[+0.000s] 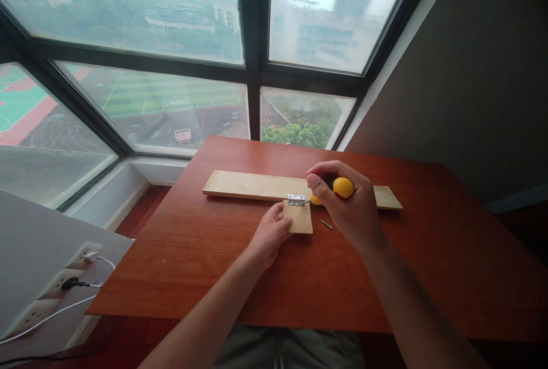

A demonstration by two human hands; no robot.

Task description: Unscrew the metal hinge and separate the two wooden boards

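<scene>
A long pale wooden board [252,185] lies across the reddish-brown table [205,266]. A small square wooden piece [300,219] lies against its near edge, with a small metal hinge [296,200] over the joint. My left hand [270,235] pinches the small piece's left edge, fingers closed on it. My right hand [349,203] is wrapped round a yellow-and-black screwdriver [342,187] whose tip points at the hinge. A loose screw [326,224] lies on the table just right of the small piece.
Large windows [171,100] stand behind the table, a dark wall to the right. At the lower left a white power strip [60,286] with plugged cables sits on a grey surface. The table's near edge is at my lap.
</scene>
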